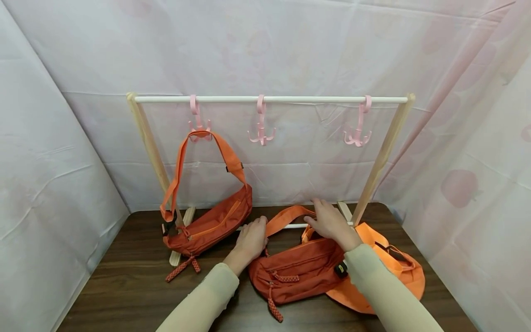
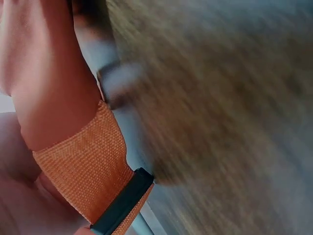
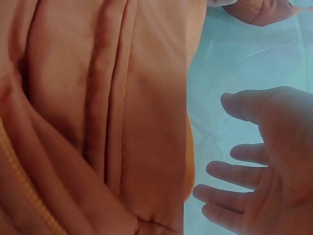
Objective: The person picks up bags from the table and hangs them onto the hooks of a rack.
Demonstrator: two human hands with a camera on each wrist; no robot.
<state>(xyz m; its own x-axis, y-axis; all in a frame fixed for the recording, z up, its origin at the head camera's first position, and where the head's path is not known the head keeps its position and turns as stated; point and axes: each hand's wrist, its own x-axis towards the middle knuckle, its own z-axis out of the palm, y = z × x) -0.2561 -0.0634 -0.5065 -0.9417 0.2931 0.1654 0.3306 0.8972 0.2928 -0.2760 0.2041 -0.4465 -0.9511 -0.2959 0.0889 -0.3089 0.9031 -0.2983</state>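
Note:
A rust-red belt bag (image 1: 296, 272) with patterned zipper pulls lies on the table. Its orange strap (image 1: 288, 219) arches up behind it. At the strap's left end my left hand (image 1: 250, 240) holds the webbing; close by in the left wrist view are the strap (image 2: 85, 161) and its black slider (image 2: 122, 201). Over the bag's right end reaches my right hand (image 1: 329, 221), beside the strap's other end. Its fingers are spread and extended in the right wrist view, where the hand (image 3: 264, 166) is apart from the bag's fabric (image 3: 151, 112).
A similar red bag (image 1: 215, 226) hangs by its strap from the left pink hook (image 1: 200, 124). Two more pink hooks, middle (image 1: 261, 124) and right (image 1: 358, 127), hang on the white rail (image 1: 311, 99). A bright orange fabric item (image 1: 356, 295) lies partly under the right forearm.

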